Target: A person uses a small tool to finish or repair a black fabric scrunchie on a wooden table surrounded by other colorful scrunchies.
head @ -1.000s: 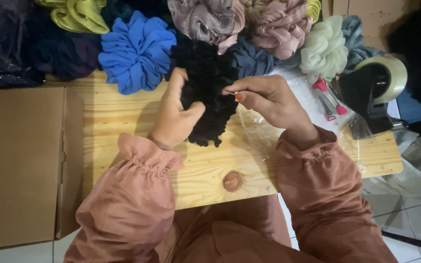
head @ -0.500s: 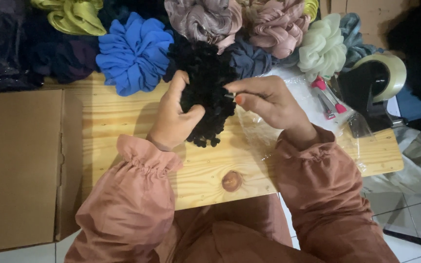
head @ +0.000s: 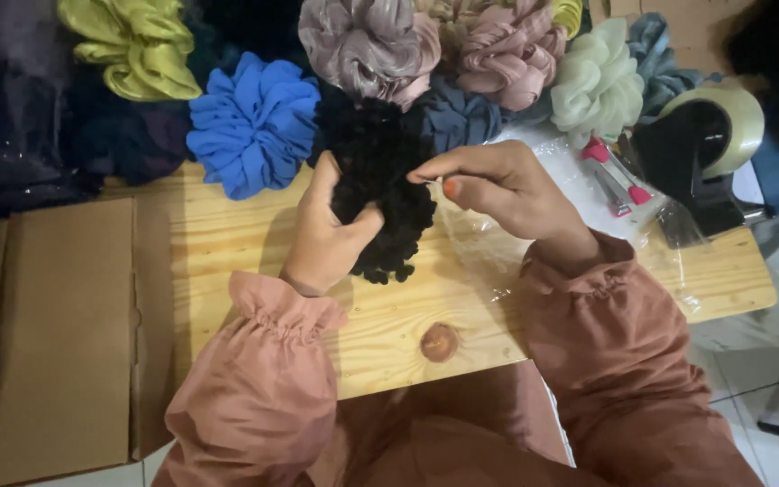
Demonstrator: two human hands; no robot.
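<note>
A black ruffled scrunchie (head: 380, 171) is held over the wooden table (head: 227, 252). My left hand (head: 326, 234) grips its lower left side from below. My right hand (head: 498, 185) pinches its right edge with thumb and forefinger. Under my right wrist lies a clear plastic bag (head: 489, 261), flat on the wood. Both of my arms wear dusty pink sleeves with gathered cuffs.
Several scrunchies line the table's far edge: blue (head: 254, 122), yellow-green (head: 137, 45), mauve grey (head: 362, 45), pink (head: 507, 50), pale green (head: 597, 81). A tape dispenser (head: 705, 144) and a red-handled tool (head: 615, 171) sit at right. A cardboard box (head: 56, 334) stands at left.
My right hand has shifted slightly along the black scrunchie's right edge, and the scrunchie has turned a little between my hands. The view has moved closer.
</note>
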